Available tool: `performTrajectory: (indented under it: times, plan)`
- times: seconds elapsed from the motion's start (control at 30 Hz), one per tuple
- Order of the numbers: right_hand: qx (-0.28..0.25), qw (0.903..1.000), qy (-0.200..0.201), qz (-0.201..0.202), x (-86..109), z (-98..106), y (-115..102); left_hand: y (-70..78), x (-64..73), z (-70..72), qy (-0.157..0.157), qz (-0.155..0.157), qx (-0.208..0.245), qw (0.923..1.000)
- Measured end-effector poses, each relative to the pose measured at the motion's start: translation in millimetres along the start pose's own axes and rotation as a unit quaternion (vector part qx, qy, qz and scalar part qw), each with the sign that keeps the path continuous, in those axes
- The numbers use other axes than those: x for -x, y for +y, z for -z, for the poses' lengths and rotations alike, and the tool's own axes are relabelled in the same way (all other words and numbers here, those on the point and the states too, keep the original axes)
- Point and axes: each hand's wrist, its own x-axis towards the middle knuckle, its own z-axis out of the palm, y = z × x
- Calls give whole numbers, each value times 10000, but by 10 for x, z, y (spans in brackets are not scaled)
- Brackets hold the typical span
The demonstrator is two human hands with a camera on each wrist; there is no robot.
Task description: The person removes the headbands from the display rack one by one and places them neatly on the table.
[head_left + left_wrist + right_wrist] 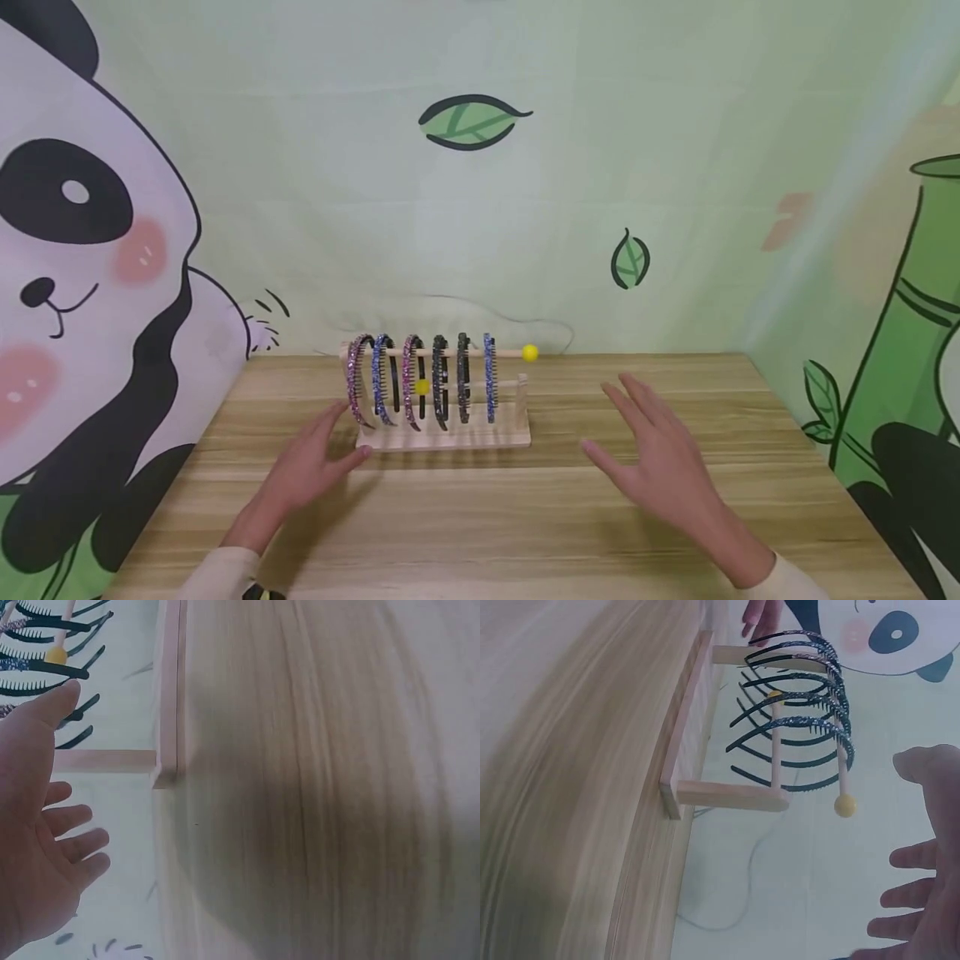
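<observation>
Several toothed, glittery headbands hang side by side on the upper rod of a pale wooden stand. Pink, blue and dark ones alternate, with a blue headband at the right end. A yellow ball caps this upper rod; a second yellow ball tips the lower rod. Close by the stand's left end is my left hand, thumb and fingers spread around that end; whether it touches cannot be told. My right hand hovers to the right of the stand, apart from it, fingers extended and holding nothing.
The stand is near the back of a wood-grain table. Behind hangs a pale green cloth printed with a panda, leaves and bamboo. A thin cord runs behind the stand.
</observation>
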Motion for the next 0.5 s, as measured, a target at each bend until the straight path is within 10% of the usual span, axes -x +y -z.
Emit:
performTrajectory:
  times: [0.5]
  plan:
    - [-1572, 9862, -306, -410, -250, -175, -85, -138, -170, -101, -239, 78, 1204, 9924]
